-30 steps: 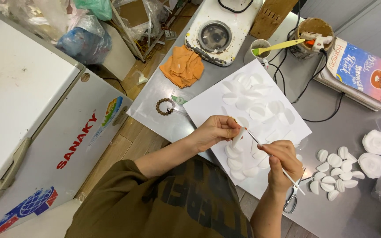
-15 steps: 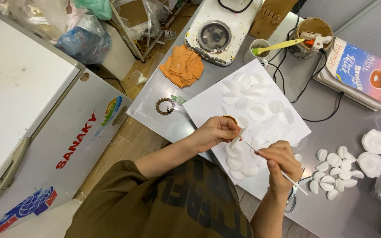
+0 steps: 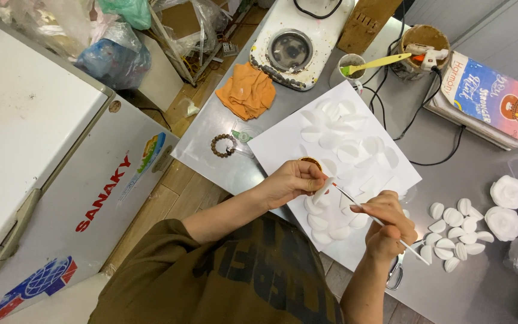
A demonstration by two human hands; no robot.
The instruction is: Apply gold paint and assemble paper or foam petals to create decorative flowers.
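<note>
My left hand (image 3: pixel 289 180) pinches a small white petal (image 3: pixel 321 191) over a white sheet of paper (image 3: pixel 277 147) on the grey table. My right hand (image 3: pixel 388 225) grips a thin white stick (image 3: pixel 415 251), and the stick's tip touches the petal. More white petals (image 3: pixel 337 129) lie spread over the sheet. A small brown round pot (image 3: pixel 310 161) shows just behind my left fingers.
Loose white petals (image 3: pixel 451 231) and white finished flowers (image 3: pixel 508 207) lie at the right. An orange cloth (image 3: pixel 248 91), a bead bracelet (image 3: pixel 222 145), a white round appliance (image 3: pixel 289 48), a cup with a yellow-handled brush (image 3: pixel 352 65), a glue gun (image 3: pixel 427 54) with cables and a book (image 3: pixel 490 99) lie farther back. A white chest freezer (image 3: pixel 25 138) stands at the left.
My right hand has shifted slightly with the stick, and the stick's tip has moved along the petal in my left hand. Nothing else has moved.
</note>
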